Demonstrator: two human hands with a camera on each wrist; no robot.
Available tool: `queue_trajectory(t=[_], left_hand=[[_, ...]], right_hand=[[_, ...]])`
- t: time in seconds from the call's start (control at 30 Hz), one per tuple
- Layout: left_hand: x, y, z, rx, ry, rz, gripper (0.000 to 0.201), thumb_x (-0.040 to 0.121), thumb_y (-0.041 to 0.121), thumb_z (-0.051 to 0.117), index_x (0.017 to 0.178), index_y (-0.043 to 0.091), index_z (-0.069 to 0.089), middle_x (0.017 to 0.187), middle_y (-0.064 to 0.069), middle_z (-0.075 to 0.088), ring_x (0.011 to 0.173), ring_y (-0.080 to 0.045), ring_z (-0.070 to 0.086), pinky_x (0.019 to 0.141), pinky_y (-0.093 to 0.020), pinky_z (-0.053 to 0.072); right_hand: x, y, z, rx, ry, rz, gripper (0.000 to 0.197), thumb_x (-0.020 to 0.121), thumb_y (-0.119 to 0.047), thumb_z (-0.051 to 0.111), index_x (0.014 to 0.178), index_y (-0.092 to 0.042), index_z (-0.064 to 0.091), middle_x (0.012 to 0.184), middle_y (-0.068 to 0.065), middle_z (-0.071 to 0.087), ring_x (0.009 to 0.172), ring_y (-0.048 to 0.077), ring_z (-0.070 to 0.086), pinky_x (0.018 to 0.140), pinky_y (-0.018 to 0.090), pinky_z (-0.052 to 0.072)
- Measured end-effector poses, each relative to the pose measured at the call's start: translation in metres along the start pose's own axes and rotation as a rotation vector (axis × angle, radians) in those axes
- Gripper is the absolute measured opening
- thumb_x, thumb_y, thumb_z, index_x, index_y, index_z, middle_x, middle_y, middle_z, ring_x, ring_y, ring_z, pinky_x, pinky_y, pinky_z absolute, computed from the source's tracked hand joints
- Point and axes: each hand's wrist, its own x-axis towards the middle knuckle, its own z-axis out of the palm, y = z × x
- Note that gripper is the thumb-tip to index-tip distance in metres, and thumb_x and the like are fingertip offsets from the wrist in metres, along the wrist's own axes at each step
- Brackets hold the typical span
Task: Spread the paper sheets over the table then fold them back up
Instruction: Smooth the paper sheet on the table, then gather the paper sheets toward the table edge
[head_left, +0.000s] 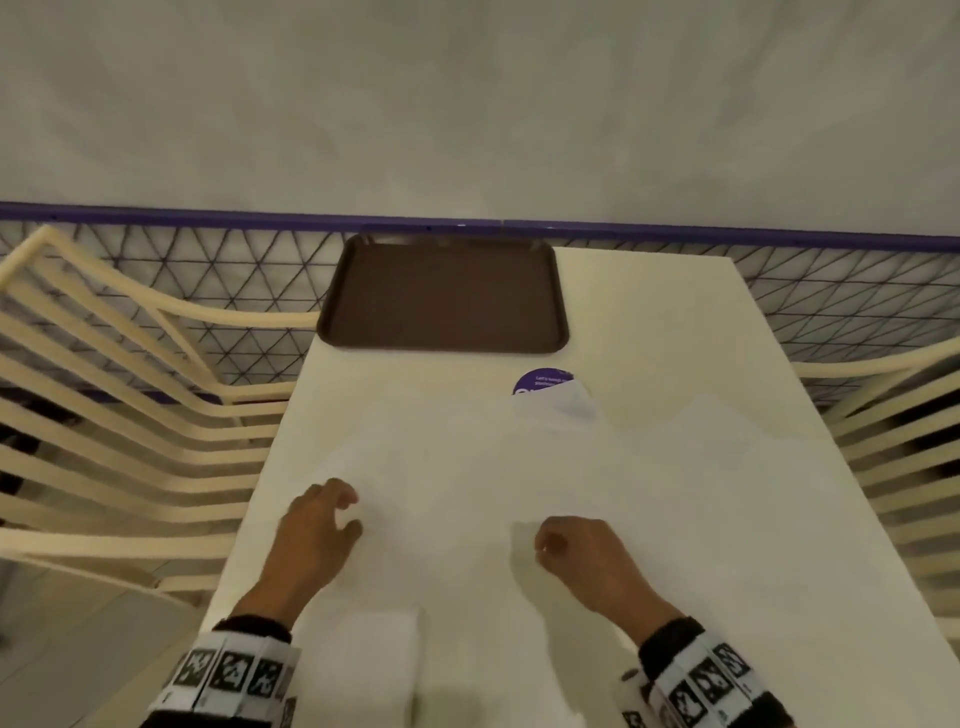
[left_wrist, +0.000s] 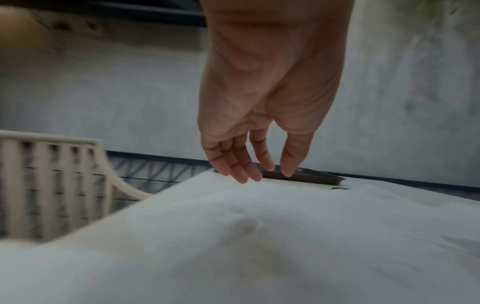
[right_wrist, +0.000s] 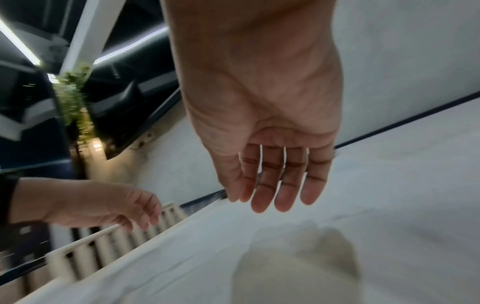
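White paper sheets (head_left: 519, 467) lie spread flat over the cream table (head_left: 649, 291), nearly the same colour as it. A folded white stack (head_left: 369, 660) sits at the near edge between my wrists. My left hand (head_left: 332, 514) hovers over the paper's left part, fingers relaxed and empty, as the left wrist view (left_wrist: 257, 170) shows. My right hand (head_left: 561, 545) hangs just above the paper's middle with loose fingers (right_wrist: 275, 195) holding nothing. Both hands cast shadows on the paper (right_wrist: 298, 263).
A brown tray (head_left: 441, 296) sits at the table's far end. A round purple sticker (head_left: 540, 382) is partly covered by a paper corner. Cream slatted chairs (head_left: 104, 415) flank both sides (head_left: 909, 467). A purple-railed mesh fence (head_left: 208, 260) runs behind.
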Motion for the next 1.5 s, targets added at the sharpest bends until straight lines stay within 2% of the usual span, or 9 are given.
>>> queue_trajectory(t=[0.13, 0.33, 0.4, 0.73, 0.93, 1.03, 1.23, 1.4, 1.5], left_hand=[[0.056, 0.061, 0.042, 0.006, -0.071, 0.216, 0.018, 0.082, 0.012, 0.064, 0.1, 0.009, 0.061, 0.094, -0.003, 0.057, 0.093, -0.028, 0.058, 0.082, -0.033, 0.045], [0.119, 0.151, 0.1, 0.152, -0.105, 0.376, 0.033, 0.089, 0.026, 0.059, 0.119, 0.013, 0.055, 0.121, -0.006, 0.058, 0.11, -0.026, 0.051, 0.095, -0.035, 0.04], [0.136, 0.172, 0.113, 0.2, -0.154, 0.411, 0.043, 0.09, 0.03, 0.058, 0.128, 0.014, 0.049, 0.13, -0.007, 0.052, 0.117, -0.027, 0.047, 0.098, -0.036, 0.038], [0.176, 0.246, 0.145, 0.284, -0.265, 0.274, 0.048, 0.087, 0.047, 0.056, 0.126, 0.02, 0.052, 0.13, -0.01, 0.047, 0.121, -0.034, 0.039, 0.102, -0.041, 0.03], [0.165, 0.264, 0.13, -0.102, -0.295, 0.357, 0.021, 0.085, 0.016, 0.065, 0.105, 0.01, 0.064, 0.117, -0.008, 0.062, 0.115, -0.025, 0.054, 0.087, -0.023, 0.035], [0.141, 0.272, 0.101, -0.139, -0.249, 0.447, 0.032, 0.089, 0.013, 0.061, 0.12, 0.005, 0.059, 0.12, -0.006, 0.06, 0.117, -0.023, 0.052, 0.091, -0.019, 0.032], [0.083, 0.274, 0.032, -0.25, -0.227, 0.633, 0.02, 0.091, 0.01, 0.057, 0.095, 0.027, 0.066, 0.091, 0.002, 0.058, 0.087, -0.011, 0.056, 0.076, -0.015, 0.039], [0.053, 0.264, 0.001, -0.3, -0.185, 0.625, 0.012, 0.084, 0.02, 0.067, 0.092, 0.029, 0.069, 0.093, 0.004, 0.062, 0.087, -0.007, 0.058, 0.077, -0.019, 0.043], [0.04, 0.255, -0.004, -0.341, -0.034, 0.608, 0.011, 0.082, 0.02, 0.069, 0.079, 0.03, 0.071, 0.083, 0.008, 0.066, 0.079, -0.004, 0.059, 0.07, -0.01, 0.041]], right_hand=[[-0.015, 0.054, -0.043, 0.054, 0.209, 0.089, 0.03, 0.082, -0.011, 0.064, 0.067, -0.034, 0.053, 0.071, -0.014, 0.062, 0.071, 0.004, 0.059, 0.066, 0.012, 0.043], [-0.044, 0.113, -0.073, 0.114, 0.333, 0.237, 0.036, 0.083, -0.009, 0.065, 0.064, -0.037, 0.052, 0.065, -0.02, 0.062, 0.082, -0.011, 0.053, 0.067, 0.004, 0.04], [-0.052, 0.124, -0.076, 0.124, 0.317, 0.259, 0.034, 0.083, -0.009, 0.065, 0.066, -0.037, 0.053, 0.074, -0.036, 0.059, 0.082, -0.012, 0.052, 0.068, 0.003, 0.039], [-0.072, 0.163, -0.084, 0.149, 0.217, 0.292, 0.029, 0.084, -0.016, 0.064, 0.071, -0.041, 0.055, 0.095, -0.028, 0.057, 0.085, 0.005, 0.055, 0.067, 0.009, 0.042], [-0.058, 0.14, -0.106, 0.193, 0.209, 0.243, 0.021, 0.083, -0.014, 0.065, 0.079, -0.035, 0.061, 0.08, -0.014, 0.063, 0.079, 0.002, 0.056, 0.07, 0.009, 0.039], [-0.034, 0.109, -0.124, 0.148, 0.28, 0.137, 0.028, 0.083, -0.017, 0.068, 0.11, -0.024, 0.062, 0.102, -0.015, 0.058, 0.099, 0.004, 0.051, 0.081, 0.011, 0.031], [0.021, 0.032, -0.154, 0.195, 0.357, -0.035, 0.068, 0.079, -0.028, 0.072, 0.138, -0.024, 0.039, 0.14, -0.007, 0.042, 0.13, 0.009, 0.034, 0.098, 0.014, 0.025], [0.039, -0.013, -0.156, 0.183, 0.292, -0.087, 0.008, 0.084, -0.024, 0.066, 0.09, -0.018, 0.065, 0.087, 0.001, 0.065, 0.082, 0.02, 0.057, 0.07, 0.03, 0.042], [0.037, -0.021, -0.148, 0.154, 0.227, -0.145, 0.014, 0.084, -0.021, 0.065, 0.071, -0.023, 0.059, 0.065, -0.005, 0.056, 0.069, 0.021, 0.053, 0.063, 0.031, 0.04]])
